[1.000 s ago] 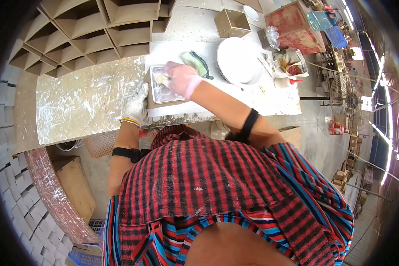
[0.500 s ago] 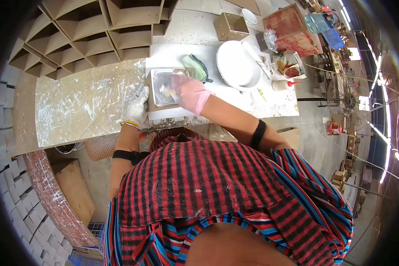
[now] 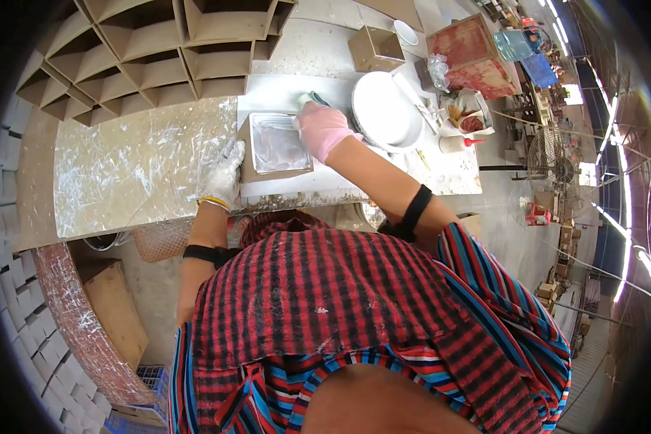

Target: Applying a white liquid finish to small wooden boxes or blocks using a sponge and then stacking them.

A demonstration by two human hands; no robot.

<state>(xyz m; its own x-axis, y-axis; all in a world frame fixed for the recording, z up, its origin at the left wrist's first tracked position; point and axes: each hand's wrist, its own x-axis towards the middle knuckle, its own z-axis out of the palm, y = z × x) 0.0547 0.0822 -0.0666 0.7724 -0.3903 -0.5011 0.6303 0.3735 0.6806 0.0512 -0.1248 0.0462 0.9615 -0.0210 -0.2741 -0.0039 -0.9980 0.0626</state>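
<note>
A shallow brown board box [image 3: 276, 173] with a wet, whitish film inside lies on a white sheet near the bench's front edge. My left hand [image 3: 223, 176], in a stained white glove, rests along the box's left side with its fingers stretched forward. Over the box's right edge is my right hand [image 3: 322, 132], in a pink glove, its fingers closed. A pale bit shows at its fingertips; what it holds is mostly hidden. Just beyond that hand lies a green cloth-like thing [image 3: 310, 98], partly covered. To its right stands a round basin [image 3: 388, 108] with white contents.
Compartmented brown board racks [image 3: 148, 72] stand at the far left. Behind the basin are an open brown box [image 3: 377, 49], a white cup [image 3: 406, 32] and a red-stained box [image 3: 470, 58]. A bottle with a red tip [image 3: 453, 143] stands at the right.
My right hand has moved from inside the box to its right edge, toward the green thing, uncovering the box's whitish inside. My left hand stays at the left side.
</note>
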